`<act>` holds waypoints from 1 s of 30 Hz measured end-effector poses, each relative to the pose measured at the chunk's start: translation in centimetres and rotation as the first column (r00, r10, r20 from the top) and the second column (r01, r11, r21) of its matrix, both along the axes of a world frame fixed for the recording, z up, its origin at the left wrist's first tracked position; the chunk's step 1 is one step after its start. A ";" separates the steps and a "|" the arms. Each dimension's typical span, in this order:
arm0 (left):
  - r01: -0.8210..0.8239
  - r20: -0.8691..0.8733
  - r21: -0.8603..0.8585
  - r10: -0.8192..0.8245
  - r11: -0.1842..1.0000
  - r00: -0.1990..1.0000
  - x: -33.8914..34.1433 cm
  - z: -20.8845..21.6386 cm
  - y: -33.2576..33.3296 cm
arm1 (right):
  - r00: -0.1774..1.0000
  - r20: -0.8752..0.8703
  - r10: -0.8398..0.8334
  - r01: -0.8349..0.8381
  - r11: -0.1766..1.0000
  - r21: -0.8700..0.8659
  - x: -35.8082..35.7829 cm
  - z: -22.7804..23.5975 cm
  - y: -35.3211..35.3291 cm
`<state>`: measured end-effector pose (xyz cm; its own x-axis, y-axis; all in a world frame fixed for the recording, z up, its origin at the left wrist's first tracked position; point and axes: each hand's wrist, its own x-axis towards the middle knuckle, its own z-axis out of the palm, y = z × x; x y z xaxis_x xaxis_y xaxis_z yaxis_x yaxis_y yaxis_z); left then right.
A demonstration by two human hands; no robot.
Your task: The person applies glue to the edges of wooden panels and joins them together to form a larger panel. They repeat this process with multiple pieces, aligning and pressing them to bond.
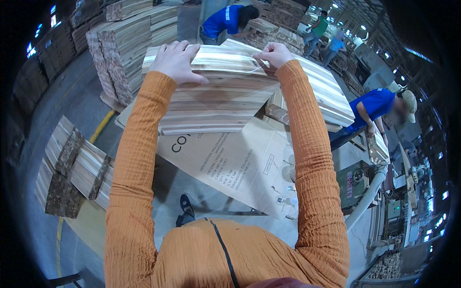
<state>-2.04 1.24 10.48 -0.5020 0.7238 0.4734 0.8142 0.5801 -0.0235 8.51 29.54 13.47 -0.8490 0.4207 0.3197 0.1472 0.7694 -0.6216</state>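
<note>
A wooden panel (211,103) of glued light and brown strips stands tilted in front of me, above a printed cardboard sheet (192,149). My left hand (175,61) lies over its top edge at the left, fingers apart and thumb stretched along the wood. At the right end of that edge, my right hand (277,54) is closed in a pinch against the wood. What its fingertips hold, if anything, is too small to make out. More striped panels (329,93) lie flat beyond and to the right of my right hand.
Tall stacks of wooden panels (117,53) stand at the far left, with smaller stacks (79,163) nearer. A person in blue (223,21) bends over boards ahead; another (370,110) works at the right, beside a green machine (353,185) with a pale hose (367,199).
</note>
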 end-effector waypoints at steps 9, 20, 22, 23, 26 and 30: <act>-0.008 -0.003 -0.016 0.008 1.000 1.000 0.2 0.3 -0.2 | 1.000 0.014 0.007 -0.006 0.999 -0.036 0.1 0.2 -0.7; -0.008 0.012 -0.040 0.008 0.999 1.000 0.2 0.5 0.1 | 0.960 -0.166 0.223 -0.084 0.801 0.593 3.4 -4.1 -0.8; -0.001 0.022 -0.049 0.002 0.999 1.000 0.1 0.5 0.1 | 0.979 -0.087 0.182 -0.071 0.713 0.698 3.5 -3.8 -1.5; -0.001 0.011 -0.038 0.001 0.999 1.000 0.0 0.4 0.1 | 0.983 -0.078 0.169 -0.067 0.713 0.698 3.6 -3.7 -1.8; 0.002 -0.014 -0.015 -0.003 1.000 1.000 0.0 0.2 0.0 | 0.987 -0.064 0.145 -0.061 0.722 0.689 4.0 -3.8 -2.0; 0.007 -0.012 -0.011 -0.007 1.000 1.000 0.2 0.2 0.0 | 0.988 -0.091 0.126 -0.038 0.762 0.646 3.9 -3.9 -1.9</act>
<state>-1.79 1.23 10.73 -0.4915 0.7325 0.4711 0.8178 0.5741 -0.0395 12.38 27.59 9.56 -0.8063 0.0105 0.5914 0.0227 0.9997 0.0132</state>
